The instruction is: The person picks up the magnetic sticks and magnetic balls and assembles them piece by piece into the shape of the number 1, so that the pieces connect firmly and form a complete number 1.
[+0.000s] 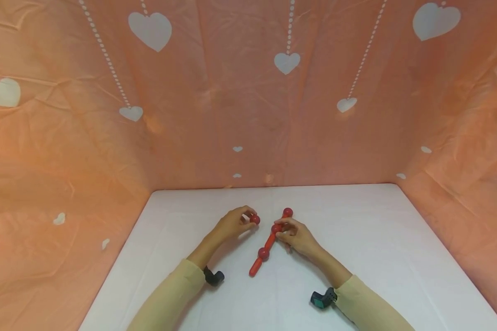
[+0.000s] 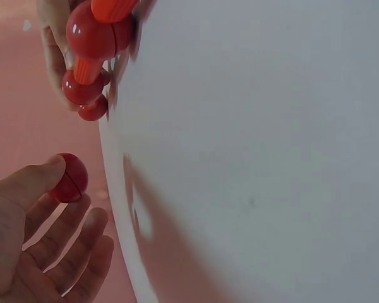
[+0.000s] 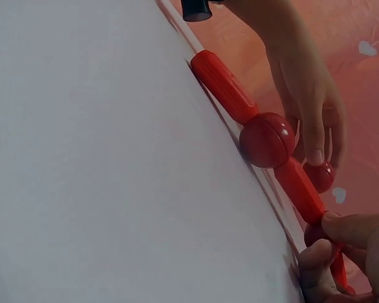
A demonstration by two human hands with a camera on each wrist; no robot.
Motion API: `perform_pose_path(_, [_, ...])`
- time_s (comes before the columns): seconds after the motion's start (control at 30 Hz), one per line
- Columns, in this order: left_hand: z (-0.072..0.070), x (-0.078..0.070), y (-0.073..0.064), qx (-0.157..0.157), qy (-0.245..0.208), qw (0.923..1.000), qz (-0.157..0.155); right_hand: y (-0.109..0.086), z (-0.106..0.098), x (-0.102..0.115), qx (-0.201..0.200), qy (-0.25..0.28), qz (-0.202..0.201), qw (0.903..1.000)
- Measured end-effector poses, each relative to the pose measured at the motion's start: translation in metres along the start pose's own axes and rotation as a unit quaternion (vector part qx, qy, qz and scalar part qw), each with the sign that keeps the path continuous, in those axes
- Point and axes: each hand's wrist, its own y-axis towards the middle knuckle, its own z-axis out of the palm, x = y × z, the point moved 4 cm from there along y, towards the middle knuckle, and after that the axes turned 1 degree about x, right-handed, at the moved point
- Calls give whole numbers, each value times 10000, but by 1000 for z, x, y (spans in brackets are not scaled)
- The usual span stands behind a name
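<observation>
My left hand (image 1: pixel 233 224) pinches a loose red ball (image 2: pixel 74 180) between thumb and fingertips, a little above the white table. A seam line runs round this ball in the left wrist view. To its right lies a chain of red balls (image 1: pixel 263 253) and orange-red rods (image 3: pixel 300 191), joined in turn along a slanting line. A bare rod (image 1: pixel 255 267) forms the chain's near end, and a ball (image 1: pixel 287 212) its far end. With thumb and fingers, my right hand (image 1: pixel 300 238) pinches the chain at its middle ball (image 1: pixel 276 229), partly hiding the rod beyond.
The white tabletop (image 1: pixel 372 239) spreads around both hands. Orange cloth (image 1: pixel 240 101) with white hearts stands behind the table and along its left and right sides. Each wrist wears a small dark camera, one on the left (image 1: pixel 213 277) and one on the right (image 1: pixel 324 299).
</observation>
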Motion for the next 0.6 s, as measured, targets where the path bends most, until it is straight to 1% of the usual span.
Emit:
perform_pose_path(0.1, [-1, 0, -6, -1, -84, 10000, -9, 0, 0, 0, 21, -86, -3, 10000])
perform_pose_path(0.3, [-2, 0, -15, -18, 7, 10000, 51, 0, 0, 1, 51, -190, 9, 9998])
perform_pose_path(0.47, [-4, -1, -22, -7, -94, 9999, 36, 1, 0, 1, -33, -422, -123, 9990])
perform_pose_path(0.6, [-6, 1, -26, -16, -76, 10000, -28, 2, -1, 3, -124, -677, -248, 9973])
